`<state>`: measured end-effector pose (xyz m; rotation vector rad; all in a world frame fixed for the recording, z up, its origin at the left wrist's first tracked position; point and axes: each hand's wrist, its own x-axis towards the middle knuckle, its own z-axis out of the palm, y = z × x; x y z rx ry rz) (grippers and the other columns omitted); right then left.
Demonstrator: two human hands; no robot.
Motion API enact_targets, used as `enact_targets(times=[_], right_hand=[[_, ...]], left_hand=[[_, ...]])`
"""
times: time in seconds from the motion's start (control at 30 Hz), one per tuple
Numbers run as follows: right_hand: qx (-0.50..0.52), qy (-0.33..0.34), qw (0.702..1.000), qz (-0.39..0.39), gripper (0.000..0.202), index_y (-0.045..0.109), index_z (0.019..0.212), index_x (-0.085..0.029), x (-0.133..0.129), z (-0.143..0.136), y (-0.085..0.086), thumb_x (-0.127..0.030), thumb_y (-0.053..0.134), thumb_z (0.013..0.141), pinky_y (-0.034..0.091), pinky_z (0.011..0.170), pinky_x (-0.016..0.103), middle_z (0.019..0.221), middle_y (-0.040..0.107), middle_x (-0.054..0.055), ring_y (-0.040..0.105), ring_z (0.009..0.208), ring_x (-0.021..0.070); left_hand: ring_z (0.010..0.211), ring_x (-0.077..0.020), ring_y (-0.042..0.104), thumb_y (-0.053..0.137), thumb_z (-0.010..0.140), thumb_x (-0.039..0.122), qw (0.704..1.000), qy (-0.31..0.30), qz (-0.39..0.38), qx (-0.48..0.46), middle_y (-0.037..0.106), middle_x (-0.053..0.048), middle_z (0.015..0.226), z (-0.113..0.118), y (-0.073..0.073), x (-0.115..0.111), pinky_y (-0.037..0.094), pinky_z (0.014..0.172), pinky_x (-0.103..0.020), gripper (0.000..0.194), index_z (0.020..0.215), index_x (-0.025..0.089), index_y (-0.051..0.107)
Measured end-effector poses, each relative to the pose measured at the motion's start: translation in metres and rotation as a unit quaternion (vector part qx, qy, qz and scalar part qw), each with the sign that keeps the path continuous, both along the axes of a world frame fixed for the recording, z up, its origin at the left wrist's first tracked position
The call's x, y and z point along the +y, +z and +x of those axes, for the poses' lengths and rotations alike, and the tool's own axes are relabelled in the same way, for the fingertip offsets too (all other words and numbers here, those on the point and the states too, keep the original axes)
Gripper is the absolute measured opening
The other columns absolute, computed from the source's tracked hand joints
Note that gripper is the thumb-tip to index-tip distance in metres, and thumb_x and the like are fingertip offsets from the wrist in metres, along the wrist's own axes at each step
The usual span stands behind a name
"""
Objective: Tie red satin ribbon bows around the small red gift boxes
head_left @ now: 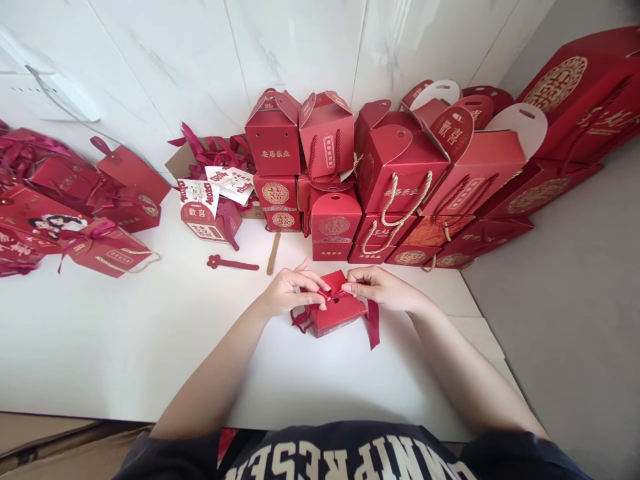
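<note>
A small red gift box (336, 315) lies on the white surface (125, 347) in front of me, with a dark red ribbon (373, 325) trailing down its right side and a loop at its left. My left hand (289, 291) pinches the ribbon on top of the box from the left. From the right, my right hand (384, 288) pinches the same ribbon at the box's top middle. The fingertips of both hands nearly meet over the box.
Stacked red gift boxes (390, 173) with rope handles line the wall behind. More red boxes and ribbons (75, 207) lie at the left. A loose red strip (234, 265) and a tan stick (273, 253) rest beyond my hands. Grey floor (575, 300) lies to the right.
</note>
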<state>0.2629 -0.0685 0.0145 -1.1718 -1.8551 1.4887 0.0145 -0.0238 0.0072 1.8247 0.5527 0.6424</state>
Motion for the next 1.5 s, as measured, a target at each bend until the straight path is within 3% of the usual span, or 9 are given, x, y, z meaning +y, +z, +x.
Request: enact_targets(times=[0.13, 0.47, 0.67, 0.77, 0.9, 1.07, 1.23, 1.37, 1.5], right_hand=[[0.01, -0.009, 1.0, -0.005, 0.043, 0.046, 0.067, -0.018, 0.0, 0.0, 0.002, -0.052, 0.054, 0.091, 0.028, 0.057, 0.026, 0.064, 0.042, -0.005, 0.035, 0.059, 0.0098], [0.098, 0.044, 0.991, -0.076, 0.03, 0.07, 0.083, -0.013, -0.003, 0.007, 0.02, -0.043, 0.066, 0.085, 0.04, 0.066, 0.026, 0.072, 0.06, 0.001, 0.051, 0.067, 0.0118], [0.107, 0.04, 0.99, -0.082, 0.035, 0.066, 0.081, -0.014, -0.005, 0.005, 0.022, -0.048, 0.061, 0.088, 0.041, 0.068, 0.028, 0.072, 0.06, 0.002, 0.053, 0.068, 0.0129], [0.083, 0.011, 0.993, -0.08, 0.048, 0.06, 0.075, -0.015, -0.006, 0.002, 0.023, -0.057, 0.047, 0.093, 0.037, 0.061, 0.027, 0.063, 0.052, 0.0, 0.046, 0.06, 0.0118], [0.036, -0.008, 0.999, -0.035, 0.046, 0.056, 0.072, -0.016, -0.008, -0.004, 0.02, -0.059, 0.052, 0.089, 0.033, 0.057, 0.025, 0.064, 0.046, -0.002, 0.041, 0.059, 0.0108], [-0.016, -0.007, 1.0, 0.024, 0.038, 0.057, 0.076, -0.017, -0.009, -0.004, 0.018, -0.052, 0.056, 0.089, 0.037, 0.064, 0.025, 0.073, 0.053, -0.001, 0.046, 0.067, 0.0124], [-0.068, -0.019, 0.997, 0.043, 0.038, 0.048, 0.07, -0.019, -0.008, 0.001, 0.02, -0.05, 0.05, 0.093, 0.031, 0.057, 0.024, 0.065, 0.044, -0.004, 0.038, 0.059, 0.0102], [-0.076, -0.021, 0.997, 0.024, 0.038, 0.046, 0.071, -0.019, -0.008, 0.002, 0.018, -0.05, 0.049, 0.093, 0.03, 0.055, 0.024, 0.064, 0.041, -0.005, 0.037, 0.057, 0.0102], [-0.069, -0.015, 0.997, 0.017, 0.036, 0.05, 0.073, -0.019, -0.008, 0.001, 0.017, -0.049, 0.05, 0.093, 0.03, 0.056, 0.024, 0.066, 0.043, -0.004, 0.037, 0.058, 0.0106]], left_hand=[[0.099, -0.0199, 0.069, 0.068, 0.084, 0.034, 0.999, 0.043, -0.007, 0.02, 0.076, -0.004, 0.071, 0.01, 0.003, 0.0, 0.008, 0.122, -0.048, 0.02, 0.073, 0.018, 0.076], [0.109, -0.0208, 0.064, 0.073, 0.079, 0.032, 0.997, 0.02, -0.011, 0.068, 0.077, -0.004, 0.087, 0.009, 0.007, 0.004, 0.007, 0.122, -0.046, 0.012, 0.078, 0.022, 0.079], [0.103, -0.0216, 0.063, 0.074, 0.077, 0.036, 0.992, -0.027, 0.004, 0.123, 0.067, -0.01, 0.114, -0.028, 0.043, 0.0, 0.045, 0.102, -0.037, 0.018, 0.082, 0.018, 0.076], [0.086, -0.0188, 0.066, 0.069, 0.08, 0.043, 0.978, -0.06, -0.049, 0.192, 0.069, -0.008, 0.095, -0.043, 0.052, -0.004, 0.052, 0.083, -0.03, 0.027, 0.082, 0.016, 0.074], [0.06, -0.0155, 0.063, 0.053, 0.089, 0.054, 0.958, 0.041, -0.162, 0.231, 0.065, -0.004, 0.06, -0.032, 0.044, -0.014, 0.05, 0.058, -0.025, 0.045, 0.078, 0.013, 0.068], [0.047, -0.0079, 0.046, 0.056, 0.088, 0.051, 0.959, 0.097, -0.13, 0.234, 0.054, 0.003, 0.053, -0.017, 0.037, -0.02, 0.037, 0.048, -0.021, 0.043, 0.063, 0.015, 0.055], [0.054, -0.009, 0.048, 0.056, 0.088, 0.048, 0.965, 0.056, -0.096, 0.239, 0.059, 0.001, 0.058, -0.025, 0.041, -0.013, 0.037, 0.053, -0.021, 0.042, 0.064, 0.015, 0.061], [0.066, -0.0131, 0.059, 0.058, 0.088, 0.043, 0.966, -0.029, -0.097, 0.238, 0.07, -0.004, 0.074, -0.035, 0.044, -0.008, 0.044, 0.06, -0.023, 0.034, 0.077, 0.015, 0.073], [0.076, -0.0151, 0.062, 0.064, 0.085, 0.039, 0.97, -0.1, -0.073, 0.208, 0.068, -0.006, 0.086, -0.039, 0.046, -0.008, 0.048, 0.068, -0.025, 0.025, 0.084, 0.018, 0.078]])
